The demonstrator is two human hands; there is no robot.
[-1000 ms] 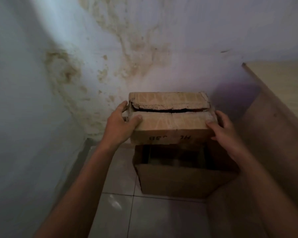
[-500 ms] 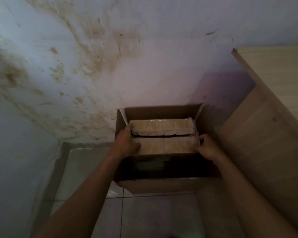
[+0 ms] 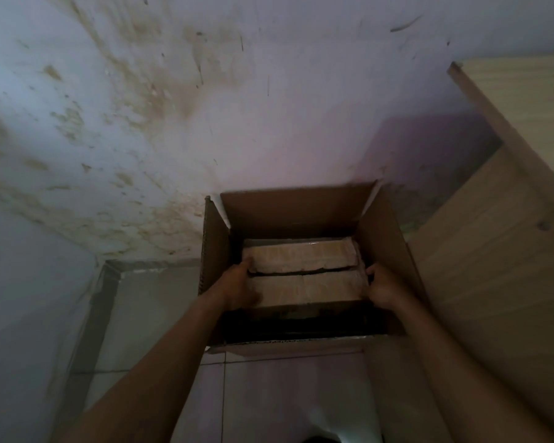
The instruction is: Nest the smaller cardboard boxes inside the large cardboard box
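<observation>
Both hands are clamped on the small cardboard box (image 3: pixel 303 273) — left hand (image 3: pixel 237 290) on its left end, right hand (image 3: pixel 383 287) on its right — and it sits down inside the large cardboard box (image 3: pixel 381 238) on the floor. Tight fit at the sides, so knuckles could scrape or jam against the walls, and one corner could catch. Matte brown corrugated board; the small box's top flaps look rough, with a dark gap between them.

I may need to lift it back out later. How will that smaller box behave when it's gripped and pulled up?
The smaller box probably flexes: its top flaps are worn, with a gap between them. It seems light, since the left hand and right hand hold it by its ends. The large box fits closely, so it may drag.
</observation>
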